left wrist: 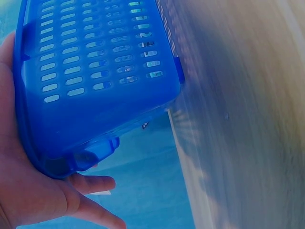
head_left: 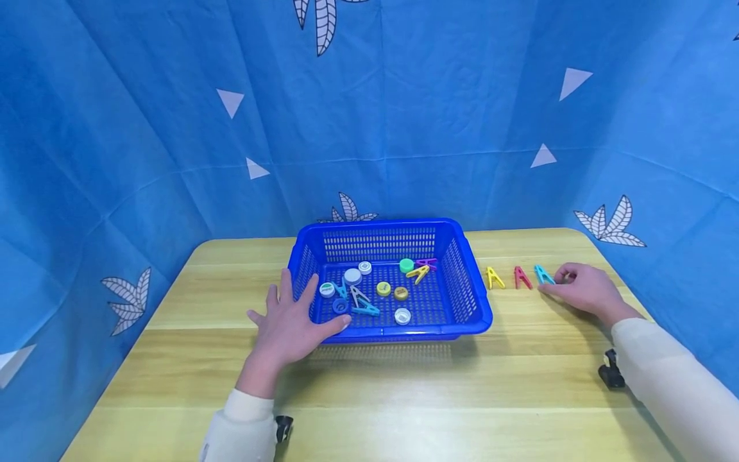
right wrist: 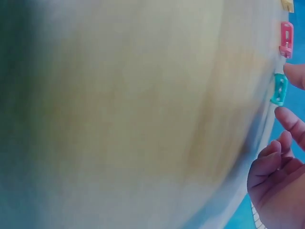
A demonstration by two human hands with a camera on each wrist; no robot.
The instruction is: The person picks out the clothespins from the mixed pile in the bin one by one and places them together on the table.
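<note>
A blue plastic basket [head_left: 381, 332] stands on the table. At its front left corner my left hand [head_left: 291, 330] rests on the rim with fingers spread, the thumb reaching over the front edge; the left wrist view shows the palm against the basket's rim [left wrist: 24, 109]. My right hand [head_left: 586, 292] is beside a light blue clothespin [head_left: 544, 274]. In the right wrist view, the thumb and index finger stand apart on either side of that clothespin [right wrist: 280, 89], with the other fingers curled. A red clothespin [head_left: 522, 278] and a yellow clothespin [head_left: 494, 278] stand in line to its left.
Inside the basket lie several bottle caps, among them a green cap [head_left: 407, 265] and a white cap [head_left: 402, 316]. Several clothespins lie there too, including a yellow one [head_left: 418, 274] and a purple one [head_left: 427, 263]. A blue curtain [head_left: 404, 128] hangs around the wooden table [head_left: 404, 398].
</note>
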